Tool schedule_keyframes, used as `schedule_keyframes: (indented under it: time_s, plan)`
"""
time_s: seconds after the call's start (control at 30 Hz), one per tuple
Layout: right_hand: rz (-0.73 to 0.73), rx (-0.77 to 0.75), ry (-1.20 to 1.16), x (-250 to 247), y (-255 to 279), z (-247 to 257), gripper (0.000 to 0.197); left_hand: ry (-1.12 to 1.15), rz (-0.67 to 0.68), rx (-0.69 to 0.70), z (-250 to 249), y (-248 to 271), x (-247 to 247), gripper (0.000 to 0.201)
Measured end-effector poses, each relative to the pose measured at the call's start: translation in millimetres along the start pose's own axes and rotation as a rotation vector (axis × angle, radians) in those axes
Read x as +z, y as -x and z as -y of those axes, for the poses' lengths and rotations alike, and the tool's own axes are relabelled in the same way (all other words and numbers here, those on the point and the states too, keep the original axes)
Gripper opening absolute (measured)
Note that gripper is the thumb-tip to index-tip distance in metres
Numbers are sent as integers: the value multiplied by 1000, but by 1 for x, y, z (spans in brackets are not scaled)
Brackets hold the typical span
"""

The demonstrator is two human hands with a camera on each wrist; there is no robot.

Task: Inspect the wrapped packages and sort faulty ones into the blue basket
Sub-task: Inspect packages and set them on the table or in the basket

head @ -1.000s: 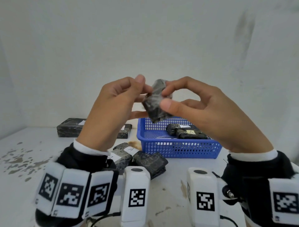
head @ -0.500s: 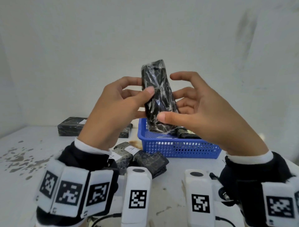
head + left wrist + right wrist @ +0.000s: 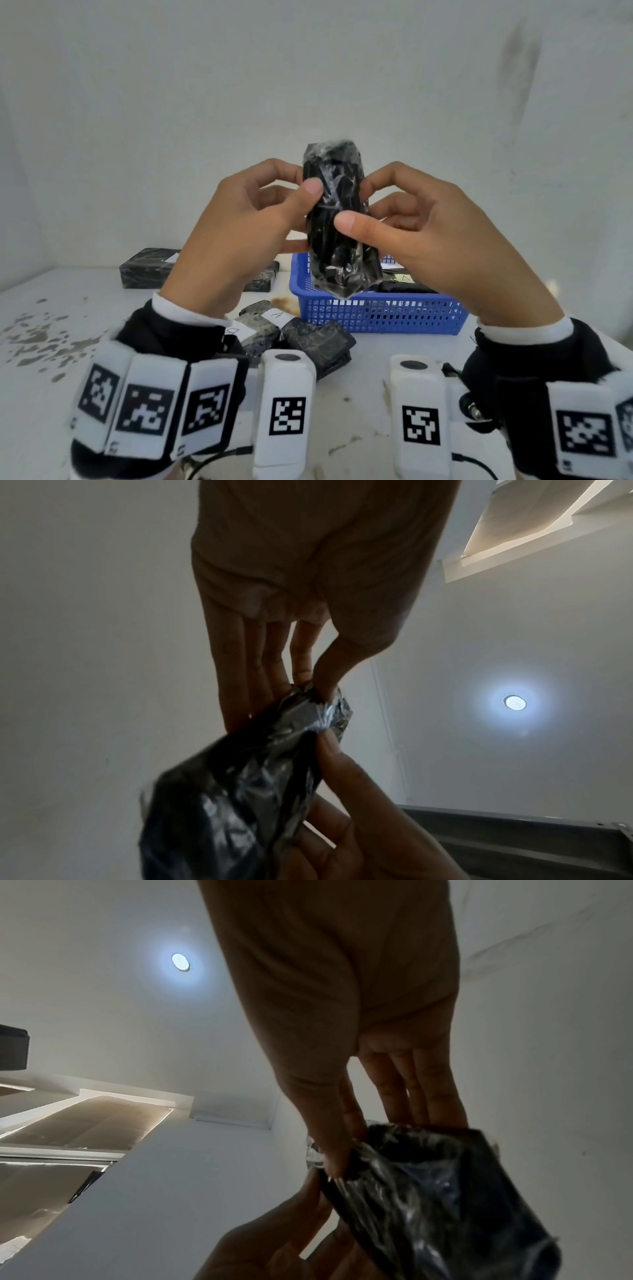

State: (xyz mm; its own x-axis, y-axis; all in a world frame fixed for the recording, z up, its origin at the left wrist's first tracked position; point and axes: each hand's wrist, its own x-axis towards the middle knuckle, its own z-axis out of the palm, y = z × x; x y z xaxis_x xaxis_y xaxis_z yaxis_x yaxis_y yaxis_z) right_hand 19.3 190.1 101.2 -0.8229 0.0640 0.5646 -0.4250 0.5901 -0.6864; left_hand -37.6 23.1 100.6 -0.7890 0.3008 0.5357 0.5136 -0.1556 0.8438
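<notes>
We've got the wrapped package (image 3: 339, 219) pinched upright between both hands, left hand (image 3: 239, 236) and right hand (image 3: 442, 240), long axis vertical, held right above the blue basket (image 3: 376, 313) (so dropping it in is easy if faulty).

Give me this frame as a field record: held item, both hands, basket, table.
held item: black wrapped package, upright, raised in front of the basket
left hand: thumb and fingers pinch the package's left side
right hand: thumb and fingers pinch its right side
blue basket: on the table, dark packages inside
table: stained white top, more wrapped packages left of the basket
</notes>
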Motion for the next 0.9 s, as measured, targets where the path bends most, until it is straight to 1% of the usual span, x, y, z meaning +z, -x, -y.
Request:
schedule_keyframes:
  time_s: [0.1, 0.13, 0.2, 0.33, 0.43, 0.47, 0.53, 0.6, 0.63, 0.73, 0.83, 0.87, 0.9]
  plan:
    - [-4, -8, -2, -1, 1, 1, 18, -3, 19, -14, -2, 1, 0, 31]
    - [-10, -5, -6, -1, 1, 1, 19, -7, 20, -17, -2, 1, 0, 31]
    - [-30, -6, 13, -1, 0, 1, 20, -35, 29, -18, -3, 1, -1, 25]
    - [-68, -23, 54, 0, -1, 0, 19, -23, 37, -28, -3, 0, -2, 36]
    - [-79, -48, 54, 2, -2, 0, 18, -28, 55, -37, -4, 1, -2, 24]
    - [-74, -59, 58, 3, -1, 1, 19, -25, 52, -41, -4, 0, -2, 24]
    - [-74, -74, 70, 4, -2, 1, 20, -7, 44, -56, -4, 0, -2, 30]
    - [-80, -75, 87, 5, -2, 0, 17, -5, 28, -66, -4, 0, -1, 37]
    - [-86, -73, 99, 4, -2, -1, 16, -3, 21, -69, -3, 0, 0, 38]
    - [-119, -71, 156, 2, -2, -1, 13, 20, -7, -87, -1, -2, 2, 32]
    - [-145, -63, 96, 1, 0, 3, 22, 83, -47, -78, -2, -1, 2, 19]
    - [-146, -58, 72, 1, 0, 4, 23, 106, -47, -71, -3, 0, 1, 21]
    - [-140, -55, 46, 1, 0, 4, 20, 120, -37, -66, -2, 0, 1, 29]
